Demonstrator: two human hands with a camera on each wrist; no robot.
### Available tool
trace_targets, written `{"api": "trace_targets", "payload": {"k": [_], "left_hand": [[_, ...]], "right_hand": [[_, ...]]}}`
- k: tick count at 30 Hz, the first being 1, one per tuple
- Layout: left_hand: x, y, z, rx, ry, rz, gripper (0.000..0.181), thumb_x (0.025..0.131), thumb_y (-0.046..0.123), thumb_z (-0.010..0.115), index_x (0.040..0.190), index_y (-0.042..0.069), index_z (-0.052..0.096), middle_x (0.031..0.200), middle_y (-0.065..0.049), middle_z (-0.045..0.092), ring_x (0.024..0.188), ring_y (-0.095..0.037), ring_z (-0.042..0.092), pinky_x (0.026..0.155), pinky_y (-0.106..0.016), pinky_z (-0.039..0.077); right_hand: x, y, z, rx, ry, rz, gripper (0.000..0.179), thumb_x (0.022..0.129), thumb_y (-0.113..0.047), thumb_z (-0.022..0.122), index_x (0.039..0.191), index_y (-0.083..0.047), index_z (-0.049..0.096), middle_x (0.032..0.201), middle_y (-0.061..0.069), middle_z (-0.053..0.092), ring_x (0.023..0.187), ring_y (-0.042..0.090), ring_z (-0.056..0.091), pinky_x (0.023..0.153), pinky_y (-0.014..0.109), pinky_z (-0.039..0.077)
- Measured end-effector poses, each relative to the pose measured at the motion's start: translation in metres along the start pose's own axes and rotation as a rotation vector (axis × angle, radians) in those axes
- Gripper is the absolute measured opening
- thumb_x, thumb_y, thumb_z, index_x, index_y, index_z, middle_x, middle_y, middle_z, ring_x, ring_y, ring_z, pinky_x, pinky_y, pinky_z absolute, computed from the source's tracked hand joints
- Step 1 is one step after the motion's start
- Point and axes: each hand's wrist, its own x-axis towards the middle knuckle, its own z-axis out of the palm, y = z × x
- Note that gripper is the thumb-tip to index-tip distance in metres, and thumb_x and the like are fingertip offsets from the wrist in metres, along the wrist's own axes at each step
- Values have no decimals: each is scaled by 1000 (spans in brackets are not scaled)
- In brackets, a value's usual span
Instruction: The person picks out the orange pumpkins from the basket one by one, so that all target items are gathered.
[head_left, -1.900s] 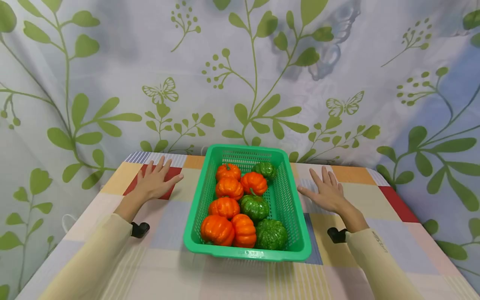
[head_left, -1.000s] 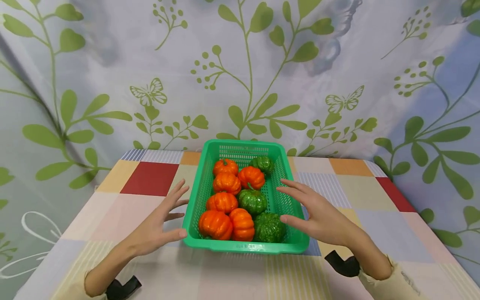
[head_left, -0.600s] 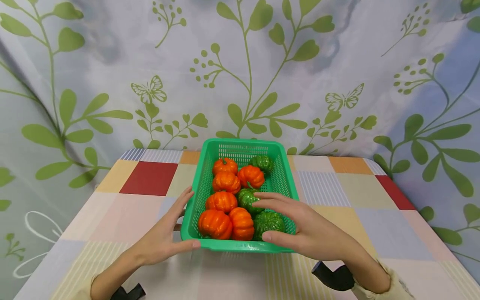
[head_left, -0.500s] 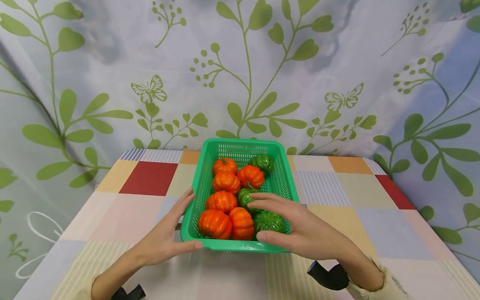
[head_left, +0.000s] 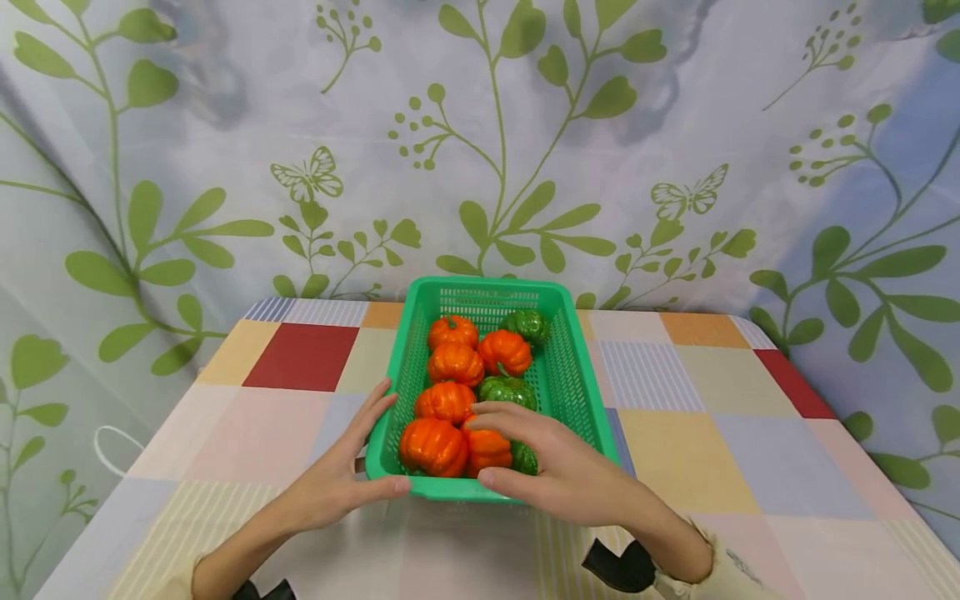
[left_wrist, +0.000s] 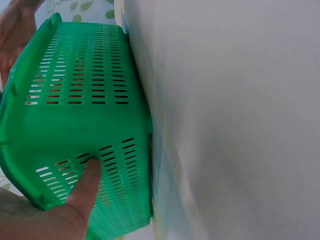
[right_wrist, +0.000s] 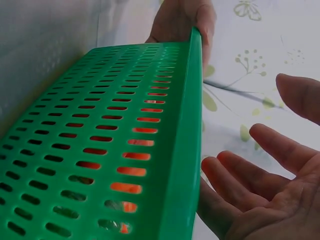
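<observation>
A green perforated basket (head_left: pixel 587 367) holds several glossy orange pumpkins (head_left: pixel 432 447) and 3 small green pumpkins (head_left: pixel 506 390). My left hand (head_left: pixel 341 479) spans the basket's front left corner, thumb along the front rim and the other fingers along the left wall. In the left wrist view a straight finger (left_wrist: pixel 89 187) touches the slotted wall. My right hand (head_left: pixel 570 467) hovers over the front right part, bent fingers above an orange pumpkin, partly covering it and a green one. Its fingers (right_wrist: pixel 232 172) hold nothing in the right wrist view, beside the basket's rim.
The basket stands on a table with a patchwork cloth (head_left: pixel 667 450) in pastel, red and orange squares. Behind it hangs a pale curtain (head_left: pixel 480 125) printed with green leaves and butterflies. Black wrist mounts (head_left: pixel 621 567) sit below both hands.
Both hands first lay flat either side of the basket, then came inward. My left hand reached the front left corner; my right hand moved left over the pumpkins. The basket's contents stay in place.
</observation>
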Motion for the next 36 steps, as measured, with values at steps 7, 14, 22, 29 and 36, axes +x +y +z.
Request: {"api": "trace_targets", "payload": {"k": [7,14,22,29,36], "left_hand": [[0,-1,3,-48,42,-1,89,88,12,72,158,15,16,163,3,5,138,-41,31,93,-31,51],[0,-5,4,-91,72,28,89,87,7,72,157,17,19,162,-3,15,130,-42,41,88,-35,55],[-2,-8,5,-95,79,48,82,86,5,73,154,10,27,164,5,6,128,-42,44,87,-35,55],[-2,-8,5,-99,73,41,81,86,7,73,154,9,28,164,7,5,128,-43,43,87,-35,55],[-2,-8,4,-89,86,48,80,86,6,72,154,9,29,164,6,5,129,-43,43,88,-34,55]], "right_hand": [[14,1,6,5,13,10,41,98,-32,63,135,-14,58,140,-6,52,131,15,45,104,46,41],[28,6,18,21,-45,38,40,98,-28,63,133,-12,57,138,-5,53,129,14,46,105,44,41],[34,8,20,-3,-75,65,42,97,-25,65,136,-13,55,140,-3,51,126,16,48,104,42,42],[37,13,26,-43,-107,58,43,97,-24,64,138,-14,55,143,0,50,129,16,47,104,40,42],[40,19,26,-79,-98,38,41,99,-24,62,137,-10,56,140,1,54,126,17,50,103,39,43]]}}
